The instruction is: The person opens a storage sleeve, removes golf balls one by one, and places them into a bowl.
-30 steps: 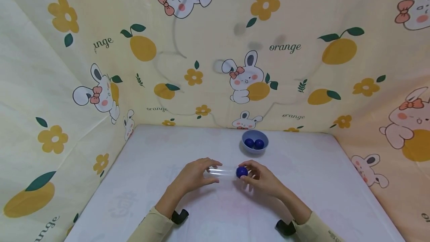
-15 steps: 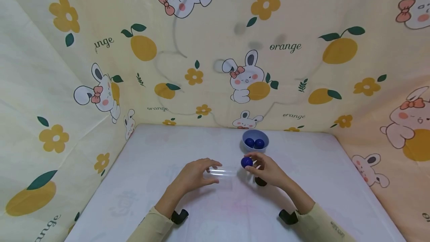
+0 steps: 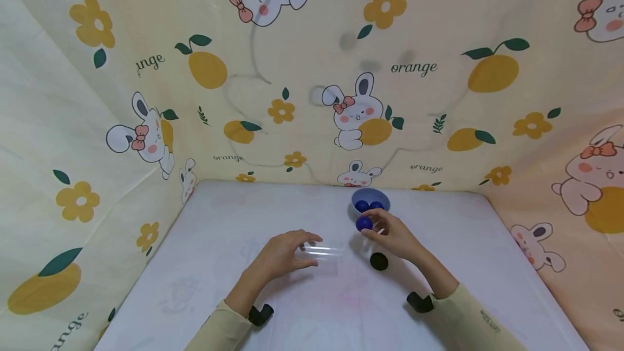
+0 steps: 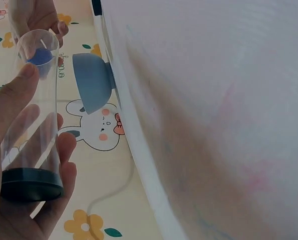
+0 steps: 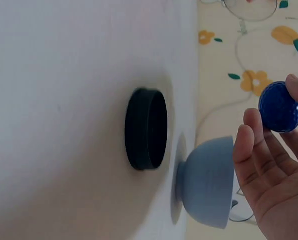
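My left hand (image 3: 285,253) grips a clear plastic tube (image 3: 326,251), fingers and thumb around its sides. In the head view the tube lies sideways, its mouth toward the right; the left wrist view shows a black base (image 4: 31,185) at its other end. Between thumb and fingertips, my right hand (image 3: 395,236) pinches a dimpled blue golf ball (image 5: 281,107), just in front of the light blue bowl (image 3: 370,192). Two more blue balls (image 3: 362,206) sit in that bowl, one partly hidden behind the right fingers. A round black cap (image 3: 378,261) rests on the table below the right hand.
The table (image 3: 234,215) has a whitish cover. Patterned cloth (image 3: 302,69) hangs behind it and on both sides, and the bowl stands near the back edge. Black wrist mounts (image 3: 261,314) show at both sleeves.
The right hand has carried the golf ball away from the tube's mouth, back and slightly right toward the bowl, uncovering the black cap. The left hand and tube have stayed put.
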{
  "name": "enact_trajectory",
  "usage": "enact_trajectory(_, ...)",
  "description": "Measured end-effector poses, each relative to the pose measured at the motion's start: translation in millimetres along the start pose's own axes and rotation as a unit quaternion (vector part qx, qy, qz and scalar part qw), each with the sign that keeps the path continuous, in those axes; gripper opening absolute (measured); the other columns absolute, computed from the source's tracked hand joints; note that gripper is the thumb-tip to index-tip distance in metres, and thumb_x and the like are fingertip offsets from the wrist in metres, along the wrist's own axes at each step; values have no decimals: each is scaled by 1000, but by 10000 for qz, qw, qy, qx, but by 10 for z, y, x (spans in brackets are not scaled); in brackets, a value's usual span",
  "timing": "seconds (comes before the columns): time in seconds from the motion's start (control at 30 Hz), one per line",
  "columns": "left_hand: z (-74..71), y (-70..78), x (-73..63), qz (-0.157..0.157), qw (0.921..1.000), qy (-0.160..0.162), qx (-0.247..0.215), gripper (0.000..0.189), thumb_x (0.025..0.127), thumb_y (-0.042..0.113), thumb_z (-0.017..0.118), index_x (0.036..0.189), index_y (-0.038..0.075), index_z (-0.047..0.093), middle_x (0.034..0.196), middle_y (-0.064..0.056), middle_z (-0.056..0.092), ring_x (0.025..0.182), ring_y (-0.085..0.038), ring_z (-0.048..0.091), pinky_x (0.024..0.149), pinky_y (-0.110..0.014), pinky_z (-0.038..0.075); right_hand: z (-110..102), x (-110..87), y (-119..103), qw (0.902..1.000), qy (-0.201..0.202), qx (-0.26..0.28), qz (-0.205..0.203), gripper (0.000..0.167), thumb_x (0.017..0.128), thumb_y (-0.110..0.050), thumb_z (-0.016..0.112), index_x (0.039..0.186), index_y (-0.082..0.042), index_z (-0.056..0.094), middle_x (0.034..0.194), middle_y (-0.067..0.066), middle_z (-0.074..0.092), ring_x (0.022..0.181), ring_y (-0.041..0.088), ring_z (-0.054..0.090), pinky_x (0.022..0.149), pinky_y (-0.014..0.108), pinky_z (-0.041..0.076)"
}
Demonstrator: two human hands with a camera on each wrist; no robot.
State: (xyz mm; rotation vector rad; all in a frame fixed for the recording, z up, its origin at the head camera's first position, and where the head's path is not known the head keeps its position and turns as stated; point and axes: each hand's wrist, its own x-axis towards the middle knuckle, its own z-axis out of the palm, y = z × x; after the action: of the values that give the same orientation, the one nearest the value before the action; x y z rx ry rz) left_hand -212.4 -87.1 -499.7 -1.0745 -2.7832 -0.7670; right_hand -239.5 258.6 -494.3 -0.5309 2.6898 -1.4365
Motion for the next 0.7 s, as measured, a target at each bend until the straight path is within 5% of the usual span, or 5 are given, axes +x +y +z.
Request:
enact_trajectory(0.4,11,5,7,34,10000,18,21,54,92,41,87,141,27,69,125,10,74,97,-3,66,84,-29,59,-100,131,115,9961,756,-442,65,48,98,-28,83,138,-13,64,117,11,69,93,22,66,75,30,57)
enact_trajectory(0.7,9,9,9,15,10000,31,45,55,92,42,87,141,27,69,125,11,74,97,-4,66,83,-27,58,-140,204,175,9927,963,-654,308,51,98,-27,82,142,-13,60,122,15,68,98,28,65,77,33,56)
